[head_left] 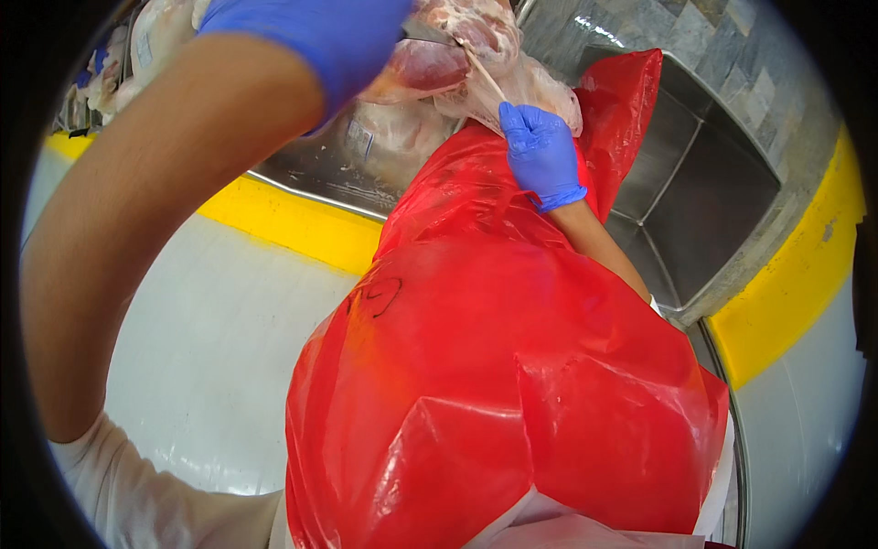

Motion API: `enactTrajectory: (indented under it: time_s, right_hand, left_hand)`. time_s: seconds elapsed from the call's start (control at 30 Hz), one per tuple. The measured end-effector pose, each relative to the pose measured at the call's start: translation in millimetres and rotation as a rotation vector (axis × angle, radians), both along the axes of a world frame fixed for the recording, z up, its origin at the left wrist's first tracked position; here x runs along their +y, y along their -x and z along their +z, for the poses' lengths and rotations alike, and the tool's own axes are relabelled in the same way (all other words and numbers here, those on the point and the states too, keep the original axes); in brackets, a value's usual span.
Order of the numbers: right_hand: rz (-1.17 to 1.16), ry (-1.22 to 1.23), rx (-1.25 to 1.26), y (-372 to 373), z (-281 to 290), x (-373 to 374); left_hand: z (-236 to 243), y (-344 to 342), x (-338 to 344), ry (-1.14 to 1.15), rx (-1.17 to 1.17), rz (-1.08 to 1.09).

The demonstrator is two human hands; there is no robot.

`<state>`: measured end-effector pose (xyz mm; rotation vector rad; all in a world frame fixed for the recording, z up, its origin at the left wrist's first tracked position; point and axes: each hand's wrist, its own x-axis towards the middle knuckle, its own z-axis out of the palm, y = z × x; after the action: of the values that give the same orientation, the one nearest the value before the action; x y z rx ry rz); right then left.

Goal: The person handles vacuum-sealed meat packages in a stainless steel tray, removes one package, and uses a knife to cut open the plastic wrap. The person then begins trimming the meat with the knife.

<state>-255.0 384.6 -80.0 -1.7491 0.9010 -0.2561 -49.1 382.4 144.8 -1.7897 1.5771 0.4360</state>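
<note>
My left hand (315, 41), in a blue glove, is at the top edge. It is closed around a knife whose blade (428, 35) sticks out to the right against raw meat (425, 69); the handle is hidden in the glove. My right hand (542, 154), also blue-gloved, pinches the lower end of a thin whitish strip (485, 75) that runs up to the meat near the blade tip. Whitish membrane and fat (535, 87) hang beside the strip. The upper part of the meat is cut off by the frame.
A red plastic apron (512, 366) covers my front. A metal tray (302, 174) holds a plastic-wrapped piece (393, 137). At right stands a deep steel bin (681, 174). Yellow edging (283, 224) borders the work area; more pale meat (155, 41) lies at upper left.
</note>
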Motion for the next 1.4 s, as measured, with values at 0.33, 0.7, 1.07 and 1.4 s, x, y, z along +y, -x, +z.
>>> enactTrajectory:
  time_s: [0.33, 0.7, 1.07, 1.4]
  right_hand:
    - [-0.105, -0.069, 0.004, 11.8, 0.6, -12.6]
    - [-0.096, -0.052, 0.036, 32.5, -13.6, -24.1]
    - [0.103, 0.15, 0.363, 17.8, -83.2, -105.9]
    - [0.148, 0.175, 0.204, -45.1, -183.9, -1.1]
  left_hand:
    - [-131.6, -23.9, 139.3, 0.342, 0.141, 0.42]
    - [-157.1, -17.8, 160.2, 0.382, 0.145, 0.45]
    - [-119.2, -36.5, 191.4, 0.503, 0.324, 0.779]
    - [-152.5, -15.6, 223.8, 0.588, 0.493, 0.967]
